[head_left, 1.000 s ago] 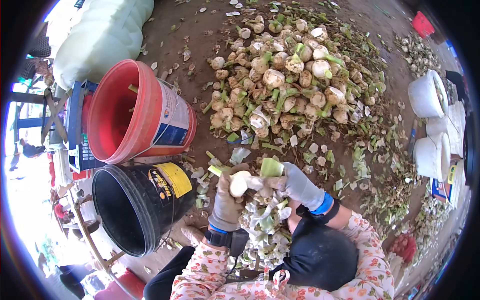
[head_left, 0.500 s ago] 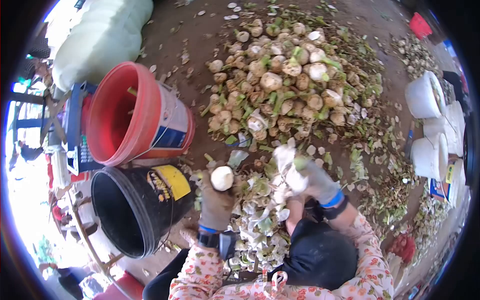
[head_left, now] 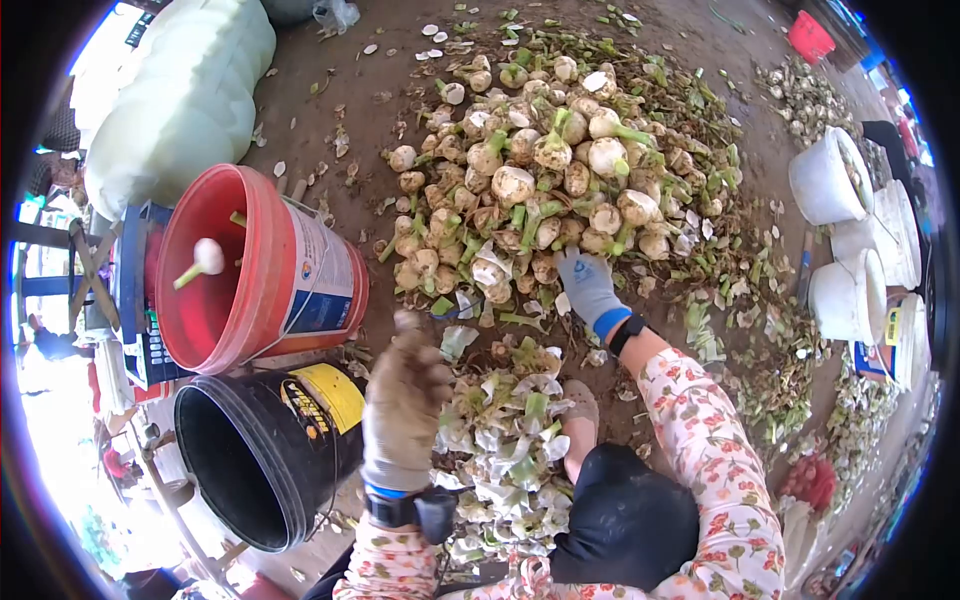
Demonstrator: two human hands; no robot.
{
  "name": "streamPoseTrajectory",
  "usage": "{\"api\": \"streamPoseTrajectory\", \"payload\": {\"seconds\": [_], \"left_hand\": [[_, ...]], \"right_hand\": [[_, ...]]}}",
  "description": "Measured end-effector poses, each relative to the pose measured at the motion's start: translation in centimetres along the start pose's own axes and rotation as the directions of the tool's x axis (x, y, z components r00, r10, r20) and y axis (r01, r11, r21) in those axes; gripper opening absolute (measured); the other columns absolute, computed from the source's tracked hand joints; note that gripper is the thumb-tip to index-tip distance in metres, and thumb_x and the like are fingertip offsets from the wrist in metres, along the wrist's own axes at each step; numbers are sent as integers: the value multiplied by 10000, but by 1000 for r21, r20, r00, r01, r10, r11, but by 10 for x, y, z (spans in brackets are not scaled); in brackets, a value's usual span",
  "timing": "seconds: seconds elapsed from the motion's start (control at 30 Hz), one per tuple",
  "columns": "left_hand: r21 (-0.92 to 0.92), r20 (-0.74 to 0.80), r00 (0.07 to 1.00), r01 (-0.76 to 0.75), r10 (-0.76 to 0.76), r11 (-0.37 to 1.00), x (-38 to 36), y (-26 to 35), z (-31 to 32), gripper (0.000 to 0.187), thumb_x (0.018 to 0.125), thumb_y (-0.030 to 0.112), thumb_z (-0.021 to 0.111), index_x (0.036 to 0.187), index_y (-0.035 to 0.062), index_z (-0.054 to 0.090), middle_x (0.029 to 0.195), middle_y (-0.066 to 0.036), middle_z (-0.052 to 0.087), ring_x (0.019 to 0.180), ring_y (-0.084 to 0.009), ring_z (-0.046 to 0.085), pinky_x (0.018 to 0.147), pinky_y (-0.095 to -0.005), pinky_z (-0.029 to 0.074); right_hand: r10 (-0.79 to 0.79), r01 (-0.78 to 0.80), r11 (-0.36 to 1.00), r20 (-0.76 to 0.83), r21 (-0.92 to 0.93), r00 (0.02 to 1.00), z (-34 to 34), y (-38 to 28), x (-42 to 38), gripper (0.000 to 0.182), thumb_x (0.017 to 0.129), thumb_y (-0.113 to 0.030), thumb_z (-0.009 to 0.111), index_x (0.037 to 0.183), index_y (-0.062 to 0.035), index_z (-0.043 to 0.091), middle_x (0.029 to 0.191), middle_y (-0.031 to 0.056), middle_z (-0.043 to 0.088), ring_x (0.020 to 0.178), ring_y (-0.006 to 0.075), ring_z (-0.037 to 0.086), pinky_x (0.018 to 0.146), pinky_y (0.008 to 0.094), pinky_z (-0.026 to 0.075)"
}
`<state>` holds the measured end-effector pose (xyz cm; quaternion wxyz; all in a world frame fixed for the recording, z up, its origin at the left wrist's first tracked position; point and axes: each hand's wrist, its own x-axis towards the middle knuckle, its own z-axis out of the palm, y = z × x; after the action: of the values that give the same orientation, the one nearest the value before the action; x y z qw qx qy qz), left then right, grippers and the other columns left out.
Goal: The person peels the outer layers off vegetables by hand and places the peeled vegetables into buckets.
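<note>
A white peeled bulb with a pale green stem, probably garlic (head_left: 207, 257), is in the air at the mouth of the red bucket (head_left: 305, 265). My left hand (head_left: 405, 400), in a soiled glove and slightly blurred, is raised to the right of the buckets with its fingers apart and nothing seen in it. My right hand (head_left: 588, 285), in a pale blue-grey glove, reaches to the near edge of the pile of soil-stained bulbs (head_left: 513, 185). Its fingers stretch out against the bulbs there. White and green peelings (head_left: 500, 450) lie heaped before my body.
Below the red bucket, a black bucket (head_left: 255, 450) lies tipped toward the left. White buckets (head_left: 835, 185) stand at the right, beyond scattered peelings and leaves. A large pale sack (head_left: 185, 110) rests at upper left, and a red container (head_left: 810, 38) is at upper right.
My left hand has let go of the white bulb, which has travelled left to the red bucket. My right hand has let go of the peelings and moved up to the pile.
</note>
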<state>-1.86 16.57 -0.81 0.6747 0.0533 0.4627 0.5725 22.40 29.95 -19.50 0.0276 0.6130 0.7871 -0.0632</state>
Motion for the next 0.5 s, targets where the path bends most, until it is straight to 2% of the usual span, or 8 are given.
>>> {"api": "streamPoseTrajectory", "payload": {"seconds": [0.03,0.13,0.17,0.23,0.3,0.33,0.4,0.5], "left_hand": [[76,-83,996,-3,10,997,0,-18,-9,360,933,321,503,1194,75,531,922,-32,580,748,-143,556,638,-265,470],[433,-21,1000,11,-3,901,7,-48,-22,425,901,247,548,1277,63,473,1079,-86,567,897,-179,573,725,-284,485],[632,73,987,-158,145,759,14,-60,-27,469,869,231,585,1285,53,461,1117,-109,555,956,-211,560,791,-310,468],[854,335,883,-432,328,290,25,-86,-38,567,806,199,658,1301,31,438,1193,-154,530,1072,-274,532,923,-362,435],[899,335,909,-387,247,204,30,-101,-38,622,772,193,689,1317,46,428,1244,-171,489,1158,-300,469,995,-372,369],[916,335,920,-369,206,159,33,-107,-41,650,755,191,704,1325,53,422,1270,-179,468,1201,-313,438,1031,-377,336],[885,266,954,-297,135,358,35,-114,-50,598,790,186,686,1323,71,442,1283,-147,473,1195,-260,443,1008,-352,353],[834,117,993,-113,27,540,25,-116,-61,529,828,116,653,1316,63,455,1151,-74,552,1060,-157,523,910,-284,432]], "right_hand": [[-14,14,1000,29,-16,999,4,2,2,207,820,-117,530,1021,-101,578,915,130,611,832,306,635,681,375,512],[-61,73,919,-41,388,997,-12,5,-21,176,831,-112,516,983,-88,601,921,144,633,846,309,634,709,371,506],[-3,-70,825,129,560,992,-38,-4,-31,149,848,-134,512,938,-64,607,884,164,643,854,321,628,722,378,493],[-30,-27,697,67,717,997,-39,-14,-51,162,858,-180,522,920,-59,610,857,174,641,844,331,624,714,382,485],[25,-67,564,64,823,998,-32,-16,-65,200,858,-231,555,944,-58,610,848,183,638,836,344,620,713,386,475],[73,-135,641,115,756,991,-30,-14,-69,190,856,-212,556,954,-59,613,853,182,639,836,342,621,716,385,476],[186,-258,768,181,587,966,-30,-2,-69,177,853,-175,559,974,-61,619,864,182,643,836,338,624,722,383,478],[180,-216,694,125,687,976,4,26,-83,224,832,-171,560,1032,-92,623,926,167,652,867,340,623,765,395,477]]}}
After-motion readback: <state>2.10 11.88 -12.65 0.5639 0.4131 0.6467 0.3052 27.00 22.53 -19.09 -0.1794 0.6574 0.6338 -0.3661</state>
